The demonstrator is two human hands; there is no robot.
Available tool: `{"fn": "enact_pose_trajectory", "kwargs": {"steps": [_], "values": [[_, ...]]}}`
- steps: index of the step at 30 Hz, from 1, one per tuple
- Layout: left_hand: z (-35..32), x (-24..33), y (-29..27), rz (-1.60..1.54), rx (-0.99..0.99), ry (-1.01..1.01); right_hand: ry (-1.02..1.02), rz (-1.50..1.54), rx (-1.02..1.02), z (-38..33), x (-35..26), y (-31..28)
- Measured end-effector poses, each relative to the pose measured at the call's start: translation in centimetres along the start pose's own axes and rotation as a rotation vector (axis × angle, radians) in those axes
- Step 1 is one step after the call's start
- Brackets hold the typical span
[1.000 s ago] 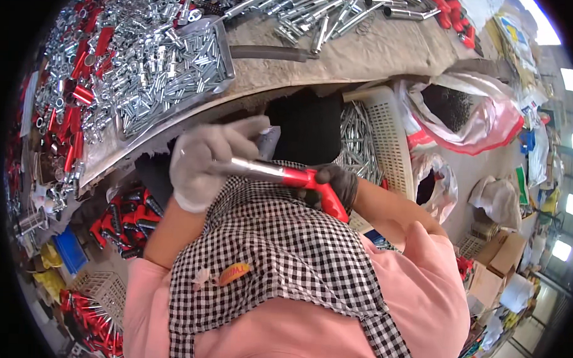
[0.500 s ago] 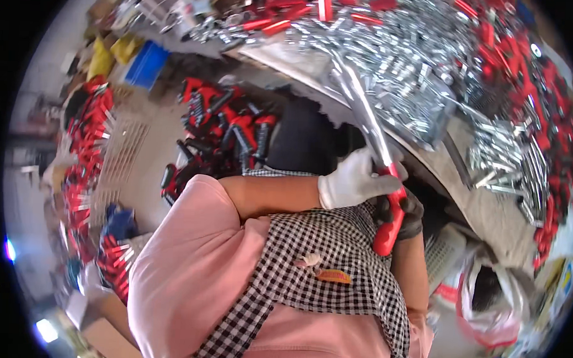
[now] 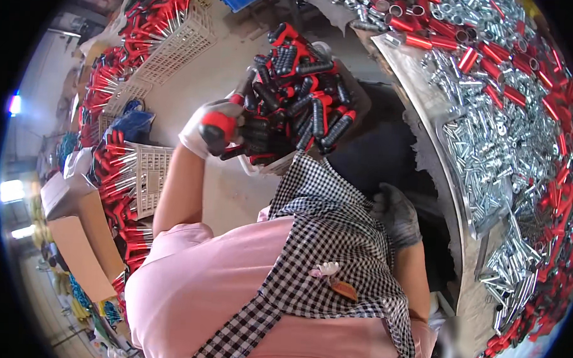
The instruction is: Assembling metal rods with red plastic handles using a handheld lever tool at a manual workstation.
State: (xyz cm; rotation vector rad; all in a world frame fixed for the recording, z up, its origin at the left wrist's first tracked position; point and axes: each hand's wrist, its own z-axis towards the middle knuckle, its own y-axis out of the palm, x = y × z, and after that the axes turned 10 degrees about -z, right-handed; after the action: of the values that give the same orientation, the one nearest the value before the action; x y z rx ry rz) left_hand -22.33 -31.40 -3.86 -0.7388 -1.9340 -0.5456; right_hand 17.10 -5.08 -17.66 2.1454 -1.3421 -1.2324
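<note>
My left hand (image 3: 207, 127), in a white glove, is closed around a red-and-black tool handle (image 3: 217, 130). It is at the left side of a light crate (image 3: 261, 170) heaped with red-and-black handles (image 3: 320, 107) with ribbed grips. A blurred greyish shaft stands just above the hand; whether it belongs to the held handle I cannot tell. My right hand (image 3: 397, 216), in a dark grey glove, rests beside the checked apron (image 3: 341, 234). Its fingers are loosely bent and apart, with nothing visible in them.
On the right, a worktable (image 3: 447, 178) bears a heap of small metal parts (image 3: 483, 145), red tubes (image 3: 443, 42) and metal rods (image 3: 513, 275). Light plastic crates (image 3: 153, 174) with red-handled tools line the left side. A cardboard box (image 3: 82, 247) stands near them.
The long red-handled metal tool is out of both hands' earlier shared hold. My left hand has moved left to the crate and grips a handle; my right hand has dropped beside the apron. The view has turned left.
</note>
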Motion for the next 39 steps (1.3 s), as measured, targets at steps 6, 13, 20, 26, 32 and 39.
{"fn": "enact_pose_trajectory", "kwargs": {"steps": [6, 13, 20, 26, 32, 39], "values": [[4.3, 5.2, -11.3, 1.156, -0.368, 0.453, -0.348, -1.005, 0.322, -2.1, -0.4, -0.5], [15.6, 8.3, -12.9, 1.045, -0.100, -0.734, -0.021, -0.003, 0.396, -1.7, -0.6, -1.7], [24.7, 10.9, -6.0, 1.295, -0.217, -0.860, -0.018, -0.008, 0.602, -1.6, 0.2, -1.9], [32.3, -0.5, -6.4, 1.257, -0.265, -0.749, -0.214, -0.328, 0.499, -2.4, 3.8, -5.7], [30.8, -7.4, -11.6, 0.927, -0.235, -0.735, -0.269, 0.043, 0.493, -2.2, 6.4, -5.3], [23.2, -8.5, -10.8, 0.448, -0.035, -0.603, -0.121, 0.221, 0.439, -2.3, 5.1, -5.3]]}}
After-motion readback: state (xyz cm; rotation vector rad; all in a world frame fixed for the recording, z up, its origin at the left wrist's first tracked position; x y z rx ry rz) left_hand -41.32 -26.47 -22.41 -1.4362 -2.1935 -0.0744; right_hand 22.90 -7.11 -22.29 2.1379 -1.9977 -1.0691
